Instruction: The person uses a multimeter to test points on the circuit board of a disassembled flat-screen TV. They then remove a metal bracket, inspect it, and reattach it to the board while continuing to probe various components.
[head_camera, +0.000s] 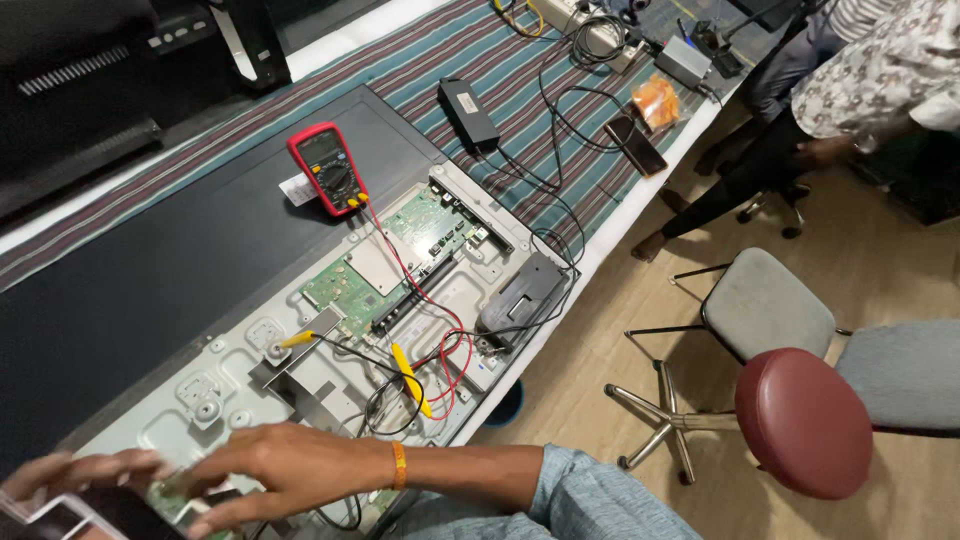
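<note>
Right hand (270, 470): at the bottom edge of view, palm down, fingers spread apart and laid flat on the near end of the opened flat-panel chassis (250, 345); nothing clamped. Orange band (399, 465) on the wrist, light blue sleeve (585, 500) behind it.

Left hand (75, 472): at the lower left corner, blurred, fingers extended beside a dark phone-like device (95, 515); cannot tell whether gripped or merely touched.

Just beyond the right hand: yellow-handled probe (410, 380) lying loose on the metal back plate, amid coiled red and black test leads (440, 355). Second yellow probe tip (295, 340) resting on a grey bracket to the left.

Farther along the plate: green circuit board (350, 290), then a second green board (435, 225), with a dark grey speaker module (520, 300) at the table edge.

Beyond the boards: red multimeter (328, 168) lying on the black panel back, leads plugged in.

Farther still, on the striped cloth (500, 70): black power adapter (468, 112), phone (635, 145), orange packet (656, 100).

To the right, on the floor: maroon stool (805, 420), grey chair (765, 300). Top right: another person (880, 70) in a patterned shirt.
</note>
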